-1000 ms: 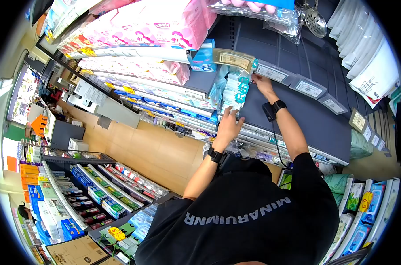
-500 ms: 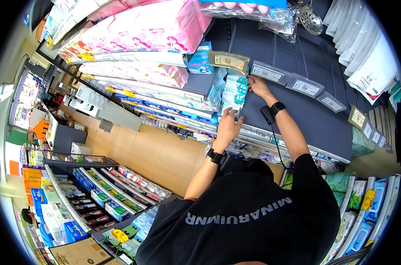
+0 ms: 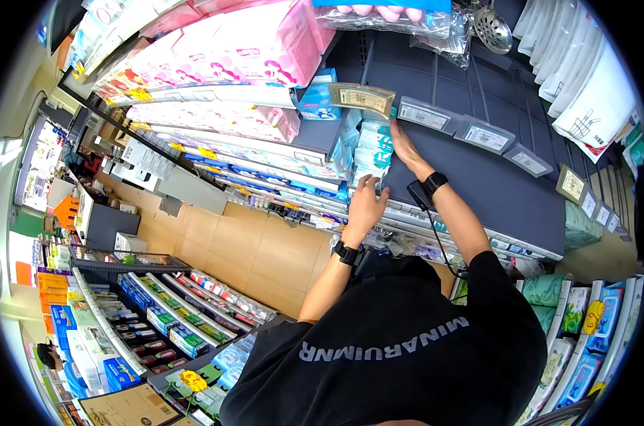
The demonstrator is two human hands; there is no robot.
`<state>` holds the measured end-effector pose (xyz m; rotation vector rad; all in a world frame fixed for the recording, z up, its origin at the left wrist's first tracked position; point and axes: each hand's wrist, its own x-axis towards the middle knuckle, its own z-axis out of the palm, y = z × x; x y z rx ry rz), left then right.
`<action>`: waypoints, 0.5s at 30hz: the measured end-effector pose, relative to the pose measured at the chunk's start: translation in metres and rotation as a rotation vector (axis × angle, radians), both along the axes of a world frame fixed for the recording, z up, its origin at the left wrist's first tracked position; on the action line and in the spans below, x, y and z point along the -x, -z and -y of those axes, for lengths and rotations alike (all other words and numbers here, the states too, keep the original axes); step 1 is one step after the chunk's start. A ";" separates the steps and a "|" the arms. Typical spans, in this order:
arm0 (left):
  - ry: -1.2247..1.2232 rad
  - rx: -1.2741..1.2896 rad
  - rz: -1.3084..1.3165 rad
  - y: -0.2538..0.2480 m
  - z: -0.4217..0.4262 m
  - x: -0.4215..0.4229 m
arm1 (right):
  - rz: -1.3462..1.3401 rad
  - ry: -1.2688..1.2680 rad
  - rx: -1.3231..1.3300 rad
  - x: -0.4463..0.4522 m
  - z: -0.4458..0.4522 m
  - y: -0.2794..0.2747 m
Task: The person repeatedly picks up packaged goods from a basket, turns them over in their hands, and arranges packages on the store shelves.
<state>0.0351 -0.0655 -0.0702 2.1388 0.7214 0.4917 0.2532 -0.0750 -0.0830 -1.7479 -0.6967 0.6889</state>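
Note:
A row of white and teal packets [image 3: 372, 148] stands on the dark grey shelf [image 3: 449, 181], next to some light blue packs [image 3: 344, 145]. My left hand [image 3: 368, 207] is at the near end of the row, its thumb and fingers apart and the fingertips against the front packet. Along the row's right side lies my right hand [image 3: 407, 148], its fingers stretched out and flat against the packets near the far end. Part of the far end is hidden under a price-tag holder [image 3: 362, 98].
Pink packages [image 3: 279, 60] fill the upper left shelves. More price tags [image 3: 488, 137] hang above the grey shelf, with a slotted metal ladle [image 3: 492, 30] and white bags [image 3: 581, 92] beyond. A cable hangs by my right wrist. Another person's head [image 3: 48, 355] shows at lower left.
My right hand has shifted slightly left and straightened from bent fingers to a flat palm along the packets. My left hand stays nearly in place.

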 end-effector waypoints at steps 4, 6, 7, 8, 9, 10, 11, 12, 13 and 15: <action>-0.018 0.001 -0.006 -0.002 0.003 0.000 | -0.092 0.106 -0.050 0.000 -0.001 0.015; -0.015 -0.006 0.001 0.001 0.003 -0.003 | -0.121 0.163 -0.073 0.004 0.001 0.022; -0.011 0.003 0.016 0.003 0.003 -0.003 | -0.130 0.176 -0.090 0.009 0.002 0.024; -0.008 0.010 0.030 0.004 0.003 -0.003 | -0.138 0.180 -0.111 0.014 0.003 0.025; -0.007 0.009 0.029 0.005 0.004 -0.003 | -0.146 0.180 -0.130 0.018 0.003 0.026; -0.010 0.004 0.019 0.005 0.004 -0.004 | -0.153 0.181 -0.148 0.022 0.001 0.026; -0.013 -0.002 0.010 0.006 0.003 -0.004 | -0.157 0.183 -0.164 0.025 0.001 0.026; -0.012 -0.004 0.009 0.005 0.004 -0.004 | -0.164 0.187 -0.178 0.027 0.001 0.026; -0.012 -0.001 0.010 0.003 0.004 -0.004 | -0.168 0.194 -0.195 0.029 0.001 0.026; -0.011 0.002 0.011 0.003 0.005 -0.004 | -0.183 0.201 -0.225 0.030 0.004 0.026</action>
